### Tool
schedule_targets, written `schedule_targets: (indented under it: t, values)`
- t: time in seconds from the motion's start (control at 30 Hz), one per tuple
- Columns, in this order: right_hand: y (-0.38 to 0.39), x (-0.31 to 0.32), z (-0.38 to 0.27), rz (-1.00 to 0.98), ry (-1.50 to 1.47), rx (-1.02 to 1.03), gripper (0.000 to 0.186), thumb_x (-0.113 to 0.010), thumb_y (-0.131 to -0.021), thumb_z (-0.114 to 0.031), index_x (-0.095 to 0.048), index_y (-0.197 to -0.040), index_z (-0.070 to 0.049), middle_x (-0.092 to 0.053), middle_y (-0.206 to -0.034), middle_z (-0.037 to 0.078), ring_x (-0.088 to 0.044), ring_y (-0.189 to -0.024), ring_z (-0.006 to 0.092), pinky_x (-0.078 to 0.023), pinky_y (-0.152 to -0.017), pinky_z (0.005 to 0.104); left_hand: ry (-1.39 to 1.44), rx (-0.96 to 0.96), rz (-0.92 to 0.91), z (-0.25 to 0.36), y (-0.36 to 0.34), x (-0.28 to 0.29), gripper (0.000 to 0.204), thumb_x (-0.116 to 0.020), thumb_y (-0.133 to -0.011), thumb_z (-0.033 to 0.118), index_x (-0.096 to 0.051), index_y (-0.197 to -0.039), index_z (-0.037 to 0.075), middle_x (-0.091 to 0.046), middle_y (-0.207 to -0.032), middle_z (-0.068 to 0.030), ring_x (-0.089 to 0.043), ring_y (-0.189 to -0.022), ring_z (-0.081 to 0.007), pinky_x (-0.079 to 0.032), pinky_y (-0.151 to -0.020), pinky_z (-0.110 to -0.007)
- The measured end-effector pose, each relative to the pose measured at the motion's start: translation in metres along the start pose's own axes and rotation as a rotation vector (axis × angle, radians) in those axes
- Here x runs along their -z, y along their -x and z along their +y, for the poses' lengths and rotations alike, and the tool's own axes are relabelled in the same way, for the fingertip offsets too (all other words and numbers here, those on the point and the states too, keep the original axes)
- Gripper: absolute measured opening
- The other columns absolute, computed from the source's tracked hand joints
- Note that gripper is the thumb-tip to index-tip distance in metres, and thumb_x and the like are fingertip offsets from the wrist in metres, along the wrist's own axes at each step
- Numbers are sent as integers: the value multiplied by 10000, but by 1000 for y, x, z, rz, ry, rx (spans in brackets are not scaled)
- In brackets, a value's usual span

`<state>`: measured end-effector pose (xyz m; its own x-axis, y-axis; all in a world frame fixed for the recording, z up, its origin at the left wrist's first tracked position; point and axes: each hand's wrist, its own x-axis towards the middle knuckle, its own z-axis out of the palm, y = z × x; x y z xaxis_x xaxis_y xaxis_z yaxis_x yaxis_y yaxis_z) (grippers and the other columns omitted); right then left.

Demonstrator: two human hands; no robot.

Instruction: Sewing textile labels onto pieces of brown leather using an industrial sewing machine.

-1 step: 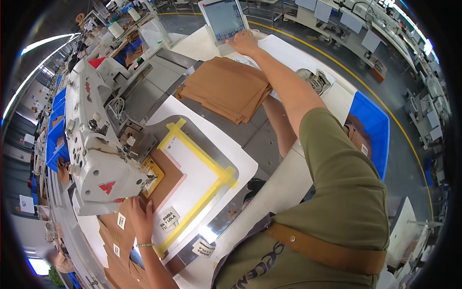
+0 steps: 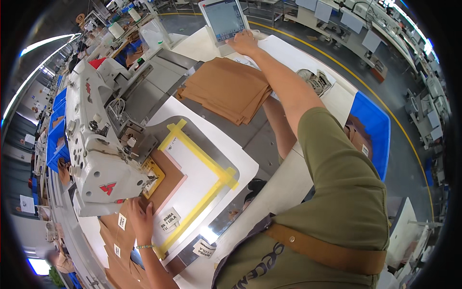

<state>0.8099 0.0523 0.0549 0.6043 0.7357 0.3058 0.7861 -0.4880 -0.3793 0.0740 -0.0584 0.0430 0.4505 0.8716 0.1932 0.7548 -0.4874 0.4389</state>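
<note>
The left hand [image 2: 141,221] lies on one brown panel [image 2: 166,180], fingers loosely spread, by one sewing machine [image 2: 101,159]; two white labels [image 2: 122,221] sit alongside; bare grey table [image 2: 257,142] opens off one brown stack's [image 2: 228,89] near edge; the right hand [image 2: 245,43] is at one tablet's [image 2: 224,21] lower corner, its fingers' closure I can't tell.

Brown sheets [image 2: 226,86] look matt, the bin [image 2: 375,115] plastic.

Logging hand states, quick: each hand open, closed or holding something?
Left hand: open, resting on the brown material by the sewing machine.
Right hand: at the tablet; open or closed can't be told.
</note>
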Motion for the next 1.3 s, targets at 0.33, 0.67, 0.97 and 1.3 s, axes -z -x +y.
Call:
schedule_targets:
  t: [0.33,0.67,0.97,1.3]
  values:
    - [2,6,-8,-50,-71,39,772,-614,-1013,-681,-646,-1493,-77,-332,-1738,291,-193,-1667,428,-259,-1267,694,95,-55,-64,-40,9,8,627,-850,-880,105,-628,-1454,-18,-514,-1565,-201,-500,-1456,-405,-440,-1195,-479]
    - [8,4,-26,-74,36,34,666,-606,-1009,-710,-726,-1370,-165,-356,-1718,293,-263,-1630,465,-293,-1254,668,6,-162,-136,7,4,11,759,-877,-831,149,-625,-1541,55,-525,-1633,-170,-443,-1503,-418,-391,-1259,-512]
    - [213,60,-138,-64,-182,924,409,-725,-1040,-378,-731,-1363,-127,-343,-1765,203,-224,-1664,401,-257,-1325,544,105,-129,98,2,4,-4,351,-857,-835,54,-756,-1163,-18,-676,-1264,-133,-622,-1175,-344,-541,-979,-469]
    - [288,28,-121,-273,-375,857,310,-745,-1010,-232,-760,-1296,-113,-393,-1755,149,-238,-1662,386,-236,-1333,516,-248,-269,95,-21,41,24,90,-702,-909,-55,-684,-984,-8,-657,-1035,-163,-676,-933,-378,-551,-794,-469]
